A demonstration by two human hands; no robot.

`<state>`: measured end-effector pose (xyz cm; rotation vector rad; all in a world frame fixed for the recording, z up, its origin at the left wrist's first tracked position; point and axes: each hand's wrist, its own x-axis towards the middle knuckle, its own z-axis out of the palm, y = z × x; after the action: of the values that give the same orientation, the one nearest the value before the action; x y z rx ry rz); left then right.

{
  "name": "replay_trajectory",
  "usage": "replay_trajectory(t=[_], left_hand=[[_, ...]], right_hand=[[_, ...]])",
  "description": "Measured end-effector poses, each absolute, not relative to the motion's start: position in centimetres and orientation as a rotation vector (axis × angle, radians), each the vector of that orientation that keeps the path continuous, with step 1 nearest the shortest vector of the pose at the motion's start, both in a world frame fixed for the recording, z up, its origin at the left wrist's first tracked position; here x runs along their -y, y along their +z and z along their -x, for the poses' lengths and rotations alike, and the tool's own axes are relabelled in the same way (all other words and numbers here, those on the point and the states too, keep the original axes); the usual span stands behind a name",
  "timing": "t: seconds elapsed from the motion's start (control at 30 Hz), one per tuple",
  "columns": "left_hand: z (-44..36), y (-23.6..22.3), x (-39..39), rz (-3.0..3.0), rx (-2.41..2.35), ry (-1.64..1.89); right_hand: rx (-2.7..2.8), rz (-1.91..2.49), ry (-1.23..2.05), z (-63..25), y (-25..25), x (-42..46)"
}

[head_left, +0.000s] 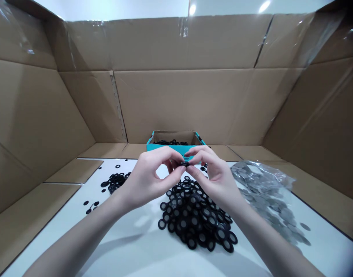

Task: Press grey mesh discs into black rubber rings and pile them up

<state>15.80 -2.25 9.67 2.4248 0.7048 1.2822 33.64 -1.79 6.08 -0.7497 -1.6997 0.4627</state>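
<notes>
My left hand [153,171] and my right hand [212,169] meet in the middle of the view, above the table. Between their fingertips they pinch one small black ring [184,164], held by both at once; its centre is partly covered by the fingers. Just below and in front of the hands lies a large heap of black rings with grey discs in their centres [193,215]. Left of my left wrist is a smaller pile of black rings [115,181].
A teal-edged cardboard box [176,147] with black rings in it stands at the back. On the right, grey discs [280,209] spill from a clear plastic bag [260,175]. A few loose black pieces [91,207] lie far left. Tall cardboard walls [179,104] surround the white table [130,246].
</notes>
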Motion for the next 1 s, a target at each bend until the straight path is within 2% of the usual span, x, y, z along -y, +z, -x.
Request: replay_trajectory(t=[0.47,0.73,1.0], left_hand=[[-15.43,9.35,1.56,-2.452,-0.714,1.241],[-15.30,9.50,1.28,-2.553,-0.603,1.309],[-15.05,9.65,1.49,-2.689,-0.617,1.269]], right_hand=[[1.750,0.769,0.446,-33.78,6.30,1.89],[1.724,0.773,0.712,-34.17,6.39,1.65],[1.689,0.674,1.210,-34.31,6.99,1.83]])
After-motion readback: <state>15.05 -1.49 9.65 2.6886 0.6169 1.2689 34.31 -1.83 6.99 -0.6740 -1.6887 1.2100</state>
